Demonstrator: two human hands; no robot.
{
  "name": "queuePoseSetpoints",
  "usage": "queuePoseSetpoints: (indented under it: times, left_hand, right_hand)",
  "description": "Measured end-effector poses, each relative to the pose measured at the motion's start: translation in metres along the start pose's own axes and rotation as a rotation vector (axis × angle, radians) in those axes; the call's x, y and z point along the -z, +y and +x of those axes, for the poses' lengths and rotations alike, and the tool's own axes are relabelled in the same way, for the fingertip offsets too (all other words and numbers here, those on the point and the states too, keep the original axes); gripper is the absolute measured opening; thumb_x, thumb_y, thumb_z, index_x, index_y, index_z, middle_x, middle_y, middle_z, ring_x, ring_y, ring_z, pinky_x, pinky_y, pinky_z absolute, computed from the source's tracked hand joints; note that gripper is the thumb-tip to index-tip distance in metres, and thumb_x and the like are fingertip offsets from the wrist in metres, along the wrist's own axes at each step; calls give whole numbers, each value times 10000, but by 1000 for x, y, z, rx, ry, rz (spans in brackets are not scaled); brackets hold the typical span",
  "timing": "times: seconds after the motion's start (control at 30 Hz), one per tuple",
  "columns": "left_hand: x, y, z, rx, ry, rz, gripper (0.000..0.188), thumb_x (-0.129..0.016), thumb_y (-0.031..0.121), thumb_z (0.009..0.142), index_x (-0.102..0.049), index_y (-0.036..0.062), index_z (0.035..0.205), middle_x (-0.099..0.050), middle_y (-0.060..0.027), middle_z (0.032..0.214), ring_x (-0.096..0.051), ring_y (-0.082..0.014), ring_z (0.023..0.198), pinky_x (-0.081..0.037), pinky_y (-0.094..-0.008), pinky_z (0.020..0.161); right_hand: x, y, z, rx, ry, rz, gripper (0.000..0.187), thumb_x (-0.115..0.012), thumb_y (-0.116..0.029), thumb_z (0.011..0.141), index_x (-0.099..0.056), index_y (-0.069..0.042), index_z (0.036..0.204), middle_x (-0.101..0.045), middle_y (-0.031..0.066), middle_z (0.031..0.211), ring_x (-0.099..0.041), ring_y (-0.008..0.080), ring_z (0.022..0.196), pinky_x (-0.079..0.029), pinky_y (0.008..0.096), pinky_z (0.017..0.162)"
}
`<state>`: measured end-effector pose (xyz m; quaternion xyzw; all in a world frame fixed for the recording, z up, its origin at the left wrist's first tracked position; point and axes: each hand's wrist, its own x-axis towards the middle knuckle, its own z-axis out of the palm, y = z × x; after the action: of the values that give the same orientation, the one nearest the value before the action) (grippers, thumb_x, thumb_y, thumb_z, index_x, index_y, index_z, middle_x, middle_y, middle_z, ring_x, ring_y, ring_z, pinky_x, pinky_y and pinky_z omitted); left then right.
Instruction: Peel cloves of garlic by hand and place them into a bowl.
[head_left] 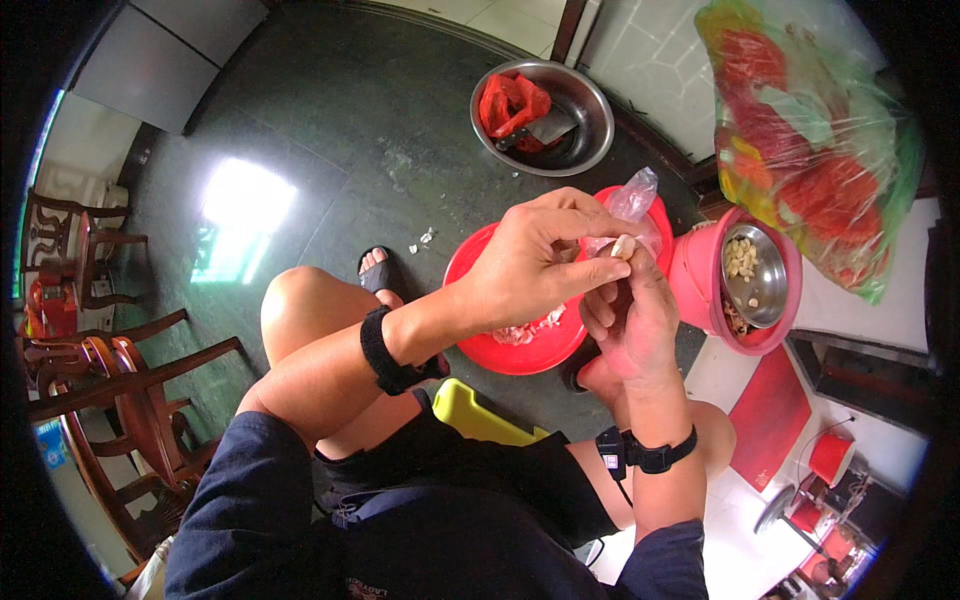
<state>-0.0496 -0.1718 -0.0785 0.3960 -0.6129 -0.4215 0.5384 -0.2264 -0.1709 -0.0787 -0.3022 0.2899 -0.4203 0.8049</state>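
A pale garlic clove (624, 246) is pinched at the fingertips where my two hands meet, above a red basin. My left hand (535, 255) reaches in from the left, closed, its thumb against the clove. Fingers curled, my right hand (640, 320) grips the same clove from the right side; some of its fingertips are hidden behind the left hand. Below them, the red basin (465, 262) contains whitish-pink garlic skins (520, 332). A clear plastic bag (637, 195) lies by the basin's far right side, partly behind my hands.
To the right, a metal bowl (768, 262) of peeled cloves rests in a pink bucket (695, 270). A steel basin (600, 112) with a red bag and a cleaver stands farther off. A filled green bag (800, 150) hangs at upper right. Wooden chairs (150, 400) line the left.
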Motion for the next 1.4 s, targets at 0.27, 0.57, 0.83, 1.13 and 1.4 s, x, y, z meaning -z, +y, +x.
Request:
queuePoseSetpoints:
  times: [0.27, 0.57, 0.83, 1.13, 1.4]
  left_hand:
    - [9, 14, -2, 118, 0, 79, 341, -859, 131, 837, -786, 84, 1166, -749, -28, 994, -466, -25, 622, -373, -227, 536]
    - [14, 7, -1, 38, 87, 247, 329, -874, 105, 778, -800, 96, 1098, -758, 2, 850, -499, -41, 589, -419, -236, 530]
    - [15, -1, -3, -237, 102, 490, 261, -805, 102, 750, -768, 59, 1005, -752, -89, 877, -725, -301, 817, -595, -393, 759]
    - [16, -14, -5, -376, 58, 674, 264, -804, 75, 724, -778, 54, 986, -751, -89, 890, -730, -283, 817, -600, -396, 730]
    - [9, -8, 1, -237, -26, 628, 256, -796, 101, 723, -757, 31, 966, -722, -133, 862, -712, -335, 800, -594, -420, 719]
  right_hand:
    - [-1, 2, 0, -9, -6, -70, 321, -491, -406, 1104, -607, -108, 1114, -524, -12, 765, -514, 98, 572, -417, 247, 446]
    - [0, -8, 0, 397, 236, -604, 137, -616, -118, 1045, -691, -7, 1077, -679, 27, 918, -602, 72, 729, -498, 226, 658]
    - [-6, -6, -2, 553, 243, -935, 134, -728, 66, 892, -746, 39, 1022, -714, 63, 939, -630, 81, 800, -502, 229, 709]
    - [-5, -7, 3, 615, 209, -1204, 132, -722, 72, 865, -755, 35, 987, -748, 132, 899, -716, 175, 781, -554, 284, 723]
    - [-7, -8, 12, 610, 168, -1318, 122, -709, 15, 845, -723, 27, 966, -721, 152, 867, -729, 287, 786, -566, 370, 715]
